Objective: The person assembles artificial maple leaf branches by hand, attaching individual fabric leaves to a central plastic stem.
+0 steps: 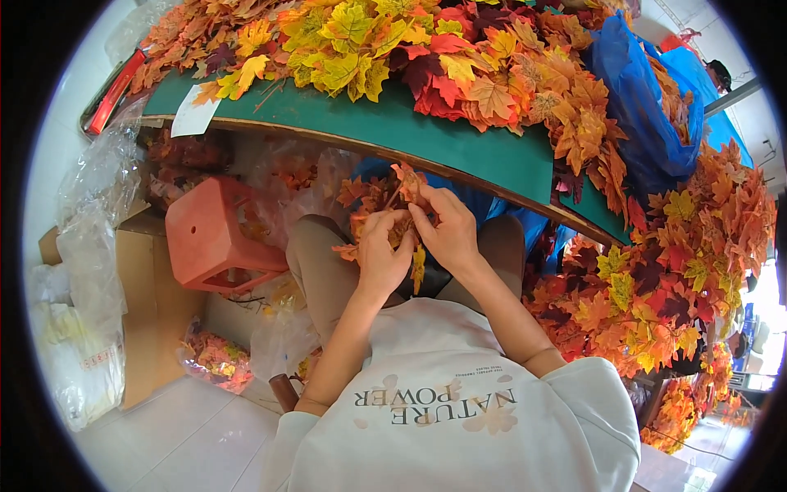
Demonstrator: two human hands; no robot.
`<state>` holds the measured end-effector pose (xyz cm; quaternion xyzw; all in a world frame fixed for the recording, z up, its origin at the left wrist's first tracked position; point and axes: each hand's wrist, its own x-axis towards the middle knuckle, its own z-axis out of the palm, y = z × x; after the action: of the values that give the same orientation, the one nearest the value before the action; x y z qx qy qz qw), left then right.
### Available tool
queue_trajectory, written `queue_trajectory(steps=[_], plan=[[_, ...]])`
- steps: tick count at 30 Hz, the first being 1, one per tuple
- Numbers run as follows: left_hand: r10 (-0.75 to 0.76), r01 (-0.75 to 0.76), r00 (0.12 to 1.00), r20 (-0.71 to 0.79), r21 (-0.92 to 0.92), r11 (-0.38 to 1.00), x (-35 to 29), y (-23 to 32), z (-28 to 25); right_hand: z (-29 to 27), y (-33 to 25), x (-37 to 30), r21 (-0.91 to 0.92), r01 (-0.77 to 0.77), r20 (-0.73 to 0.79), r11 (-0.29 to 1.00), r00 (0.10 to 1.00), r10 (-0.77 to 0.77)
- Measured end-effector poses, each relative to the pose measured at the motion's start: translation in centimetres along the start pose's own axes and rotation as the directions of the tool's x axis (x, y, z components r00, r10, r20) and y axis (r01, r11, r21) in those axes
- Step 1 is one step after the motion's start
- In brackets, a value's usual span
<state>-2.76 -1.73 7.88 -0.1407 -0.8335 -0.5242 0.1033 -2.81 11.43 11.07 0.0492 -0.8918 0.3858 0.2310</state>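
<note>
Over my lap, my left hand (384, 250) and my right hand (449, 227) come together at a spray of orange artificial maple leaves (354, 193). The left fingers are bent round the leaves from the near left side. Close beside them, the right thumb and fingers are drawn together at the stem area of the same spray. A small yellow leaf (418, 269) hangs down below the fingertips, between the two hands. The exact grip points are partly covered by my fingers and the leaves.
A green tabletop (328, 123) heaped with yellow, red and orange leaves (348, 41) curves ahead. At right are a blue plastic bag (648, 98) and a large leaf pile (656, 279). A red stool (205, 234), cardboard box (152, 312) and clear plastic bags (90, 254) stand left.
</note>
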Motion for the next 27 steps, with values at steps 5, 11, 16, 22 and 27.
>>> queue_trajectory(steps=[5, 11, 16, 22, 27], plan=[[-0.292, 0.286, 0.955, 0.047, -0.394, 0.873, 1.1, 1.5, -1.4, 0.5, 1.1, -1.1, -0.229, 0.222, -0.026, 0.948, 0.972, -0.234], [-0.531, 0.465, 0.832, 0.162, -0.727, 0.506, 0.9, -0.9, -0.5, 0.5, 1.3, -2.7, -0.501, 0.430, 0.262, 0.751, 0.902, -0.342], [-0.488, 0.638, 0.714, 0.503, -0.754, 0.158, 0.5, -3.8, -1.6, 0.8, 2.8, -3.4, -0.493, 0.472, 0.207, 0.730, 0.879, -0.429], [-0.452, 0.547, 0.745, 0.490, -0.837, -0.007, -0.6, -3.4, 1.2, 1.1, 3.8, -4.9, -0.278, 0.303, 0.173, 0.911, 0.949, -0.263], [-0.478, 0.475, 0.776, 0.412, -0.880, 0.013, -1.6, -5.3, 2.1, 1.0, 3.3, -4.6, -0.132, 0.210, 0.286, 0.969, 0.944, -0.166]])
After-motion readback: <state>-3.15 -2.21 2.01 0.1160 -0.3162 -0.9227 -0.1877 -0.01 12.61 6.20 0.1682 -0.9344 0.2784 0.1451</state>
